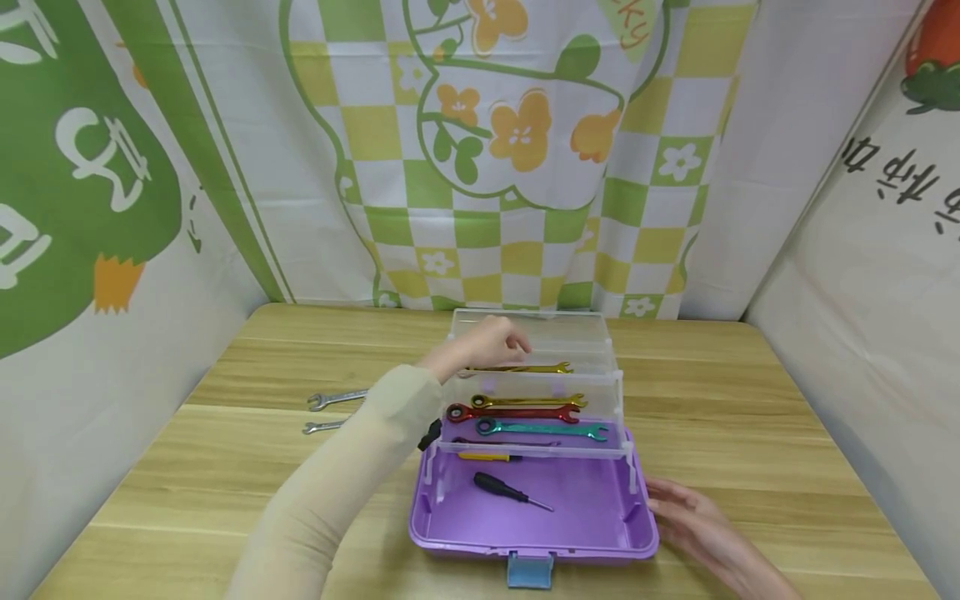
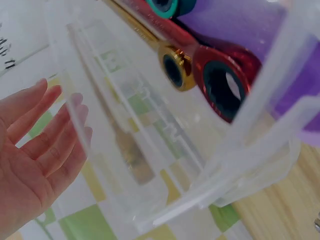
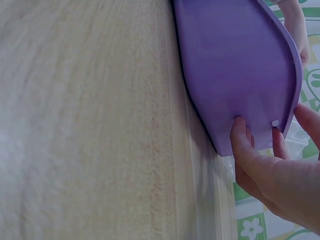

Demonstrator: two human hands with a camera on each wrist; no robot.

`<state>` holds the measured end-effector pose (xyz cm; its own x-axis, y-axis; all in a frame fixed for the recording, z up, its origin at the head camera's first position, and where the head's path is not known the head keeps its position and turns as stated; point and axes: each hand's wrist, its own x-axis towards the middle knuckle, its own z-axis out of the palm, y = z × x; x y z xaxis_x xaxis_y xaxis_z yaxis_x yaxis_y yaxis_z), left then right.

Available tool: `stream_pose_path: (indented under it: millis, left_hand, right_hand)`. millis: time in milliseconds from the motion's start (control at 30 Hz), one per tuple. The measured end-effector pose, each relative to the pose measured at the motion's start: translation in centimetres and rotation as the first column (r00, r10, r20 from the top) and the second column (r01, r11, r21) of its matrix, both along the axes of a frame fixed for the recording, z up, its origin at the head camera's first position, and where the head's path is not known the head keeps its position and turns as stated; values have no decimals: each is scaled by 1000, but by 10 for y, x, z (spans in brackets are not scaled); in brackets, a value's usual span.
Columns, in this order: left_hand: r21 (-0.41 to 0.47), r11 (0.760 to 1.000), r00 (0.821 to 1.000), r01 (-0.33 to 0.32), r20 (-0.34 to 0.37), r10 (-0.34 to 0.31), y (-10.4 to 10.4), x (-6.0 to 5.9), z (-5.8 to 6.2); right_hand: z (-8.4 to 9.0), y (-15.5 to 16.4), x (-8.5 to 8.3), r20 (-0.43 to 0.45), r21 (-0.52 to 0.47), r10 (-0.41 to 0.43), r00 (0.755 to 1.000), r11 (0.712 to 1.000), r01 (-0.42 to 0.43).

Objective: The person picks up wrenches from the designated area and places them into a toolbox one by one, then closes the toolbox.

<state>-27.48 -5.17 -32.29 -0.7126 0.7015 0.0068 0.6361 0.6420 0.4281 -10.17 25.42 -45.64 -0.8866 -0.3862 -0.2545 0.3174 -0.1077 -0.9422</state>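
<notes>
Long, close-fitting cream-beige sleeve (image 1: 330, 492) on left arm down to wrist, black band or strap edge (image 1: 429, 434) at cuff; both hands bare, no rings or gloves, right forearm uncovered.

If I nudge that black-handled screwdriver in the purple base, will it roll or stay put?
The black screwdriver has a round-looking handle and lies loose on the smooth floor of the purple toolbox, so it will probably roll or skid. It looks stiff and light. The right hand steadies the box, which should limit jostling.
</notes>
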Motion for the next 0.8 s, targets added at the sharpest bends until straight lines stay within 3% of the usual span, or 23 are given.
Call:
stream_pose_path:
  millis: [200,433,800]
  left_hand:
    - [54,998,999,-14,-29,15,-14,7,8]
    - [158,986,999,-50,-1,51,-32,20,16]
    - [290,953,994,-85,-41,102,-60,33,10]
  right_hand:
    - [0,0,0,-1,-4,6,1000,1000,-6]
    - [0,0,0,5,-3,3,1000,1000,-3]
    - [0,0,0,15,-18,-3,1000,1000,4]
